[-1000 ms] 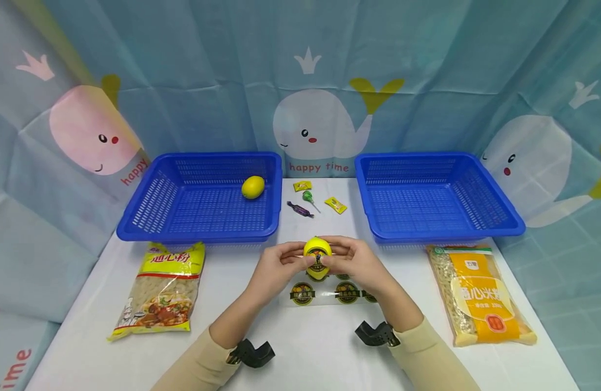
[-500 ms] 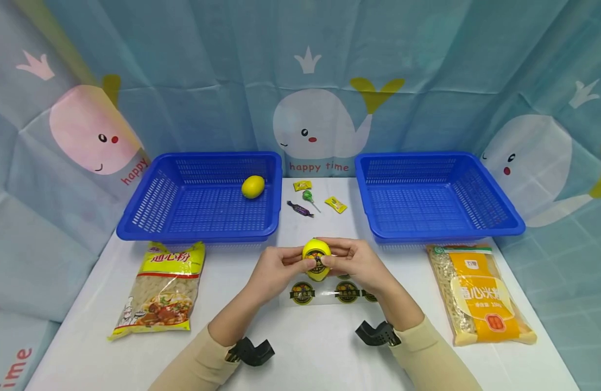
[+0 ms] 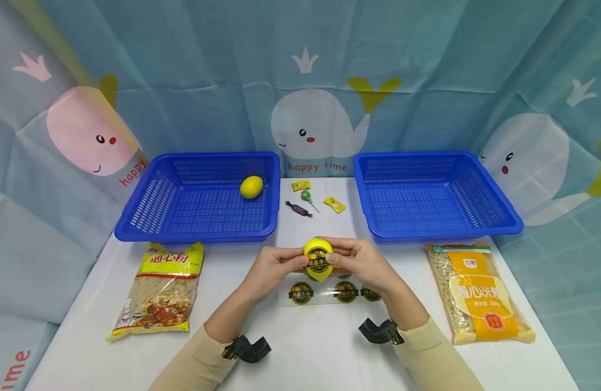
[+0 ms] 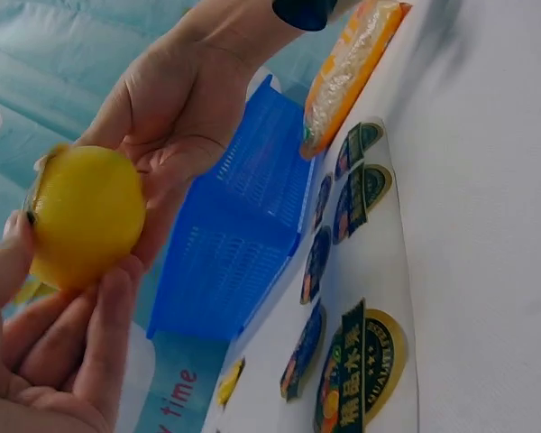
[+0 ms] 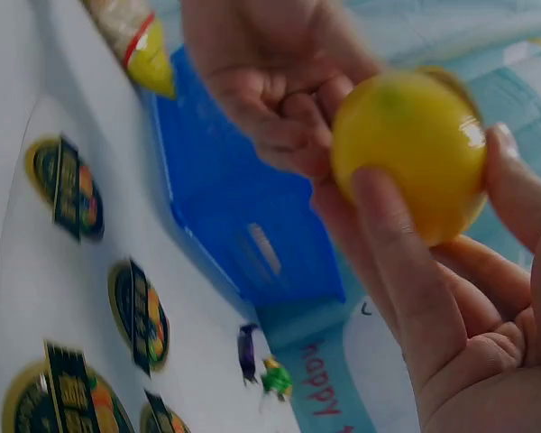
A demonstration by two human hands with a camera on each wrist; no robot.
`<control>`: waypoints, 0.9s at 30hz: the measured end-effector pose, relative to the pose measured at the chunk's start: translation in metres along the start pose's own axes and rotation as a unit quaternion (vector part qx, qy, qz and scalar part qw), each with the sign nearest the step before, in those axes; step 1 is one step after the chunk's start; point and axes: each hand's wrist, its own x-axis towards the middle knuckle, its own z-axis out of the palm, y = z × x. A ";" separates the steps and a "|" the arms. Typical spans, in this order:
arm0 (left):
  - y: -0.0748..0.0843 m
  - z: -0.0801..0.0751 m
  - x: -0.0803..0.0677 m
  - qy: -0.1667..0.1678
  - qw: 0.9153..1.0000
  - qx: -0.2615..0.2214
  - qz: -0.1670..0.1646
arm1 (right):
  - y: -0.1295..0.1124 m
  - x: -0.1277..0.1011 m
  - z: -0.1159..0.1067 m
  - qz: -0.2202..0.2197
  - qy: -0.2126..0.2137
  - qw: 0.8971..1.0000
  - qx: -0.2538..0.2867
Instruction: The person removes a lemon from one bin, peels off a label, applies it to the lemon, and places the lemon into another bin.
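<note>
Between both hands, above the table, is a yellow lemon with a round black-and-gold sticker on the side facing the head camera. My left hand grips its left side, thumb at the sticker's edge. On the other side my right hand holds it with the thumb beside the sticker and fingers behind. In both wrist views the lemon's plain skin shows between the fingertips. Under the hands lies a clear sheet of stickers, its upper part partly hidden by them.
A blue basket at the back left contains another lemon; a second blue basket stands back right. Between them lie yellow candies, a green lollipop and a purple candy. Pasta bags flank the hands.
Both thumbs have moved apart from the sticker's middle to its edges, so more of its print shows. The lemon stays in both hands at nearly the same place.
</note>
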 end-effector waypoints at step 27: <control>0.009 0.019 -0.005 0.078 0.995 0.021 -0.052 | -0.050 -0.044 -0.081 -0.099 0.185 0.963 -0.168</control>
